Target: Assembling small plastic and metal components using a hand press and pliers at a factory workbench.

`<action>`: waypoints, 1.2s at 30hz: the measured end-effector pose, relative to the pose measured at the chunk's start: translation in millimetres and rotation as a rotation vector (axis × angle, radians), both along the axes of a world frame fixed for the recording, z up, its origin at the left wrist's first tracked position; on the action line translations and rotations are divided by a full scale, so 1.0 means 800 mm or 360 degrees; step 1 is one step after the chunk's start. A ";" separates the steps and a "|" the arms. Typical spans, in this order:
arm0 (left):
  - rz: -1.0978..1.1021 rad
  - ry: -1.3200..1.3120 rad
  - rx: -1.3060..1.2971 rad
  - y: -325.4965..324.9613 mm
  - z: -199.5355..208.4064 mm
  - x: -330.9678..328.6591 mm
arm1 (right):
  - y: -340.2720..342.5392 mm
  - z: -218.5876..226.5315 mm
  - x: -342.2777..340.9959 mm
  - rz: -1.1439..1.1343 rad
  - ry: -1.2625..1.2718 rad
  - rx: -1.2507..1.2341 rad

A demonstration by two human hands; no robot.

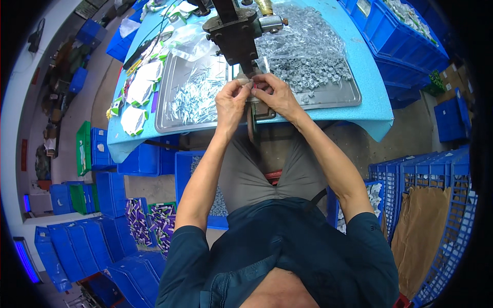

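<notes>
My left hand (230, 102) and my right hand (273, 94) meet at the base of a dark metal press (233, 32), just above the front edge of a steel tray (169, 120). The fingertips of both pinch a small pale part (251, 82) under the press head; the part is too small to make out. A heap of thin silver pins (197, 97) lies on the tray left of my left hand. Small grey nuts (308, 69) lie in a pile on the tray right of my right hand.
The tray rests on a light blue table cover (377, 115). White packets with green edges (136, 92) lie at the table's left. Clear plastic bags (308, 31) sit behind the nuts. Blue crates (405, 31) stand all round, and brown paper (423, 226) leans at the right.
</notes>
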State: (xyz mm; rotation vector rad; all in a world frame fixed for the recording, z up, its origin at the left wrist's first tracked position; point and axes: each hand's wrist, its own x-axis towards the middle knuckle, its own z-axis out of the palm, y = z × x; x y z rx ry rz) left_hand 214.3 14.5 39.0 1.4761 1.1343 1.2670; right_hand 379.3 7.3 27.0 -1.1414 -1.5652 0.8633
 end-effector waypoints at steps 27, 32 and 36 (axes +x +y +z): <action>0.0158 0.0491 0.0475 -0.004 0.004 0.011 | -0.047 0.269 0.054 0.0573 0.0151 0.1602; 0.0173 0.0441 0.0235 0.004 0.009 -0.015 | 0.087 0.371 0.029 0.0139 0.0163 0.0840; 0.0231 0.0580 0.0515 -0.011 0.019 -0.023 | 0.130 0.242 0.134 0.0059 -0.0491 0.0386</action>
